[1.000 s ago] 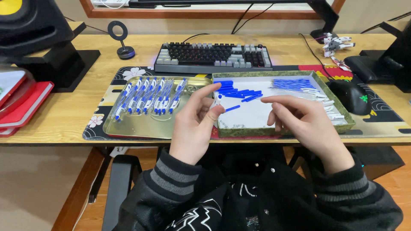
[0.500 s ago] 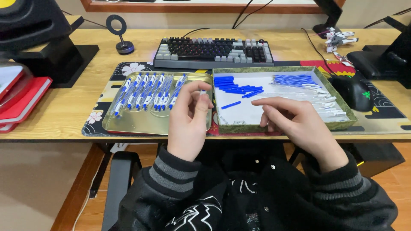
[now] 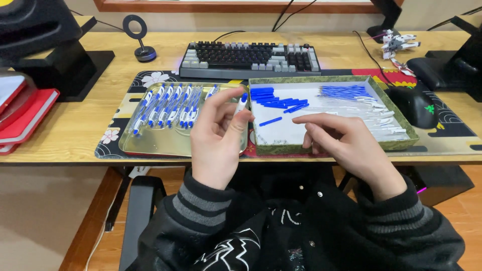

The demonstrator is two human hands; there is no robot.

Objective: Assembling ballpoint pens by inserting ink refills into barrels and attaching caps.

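Left hand (image 3: 216, 138) pinching an upright white pen with blue cap (image 3: 242, 104) over the metal tray (image 3: 165, 144) of finished pens (image 3: 168, 104), right hand (image 3: 341, 143) loosely curled, holding nothing visible, at the green box's (image 3: 326, 146) near wall, blue caps (image 3: 278, 98) inside, wooden tabletop (image 3: 75, 125)

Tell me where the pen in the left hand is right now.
In the head view, the pen is pinched upright in the left hand, centre frame, over the gap between the metal tray and the green box.
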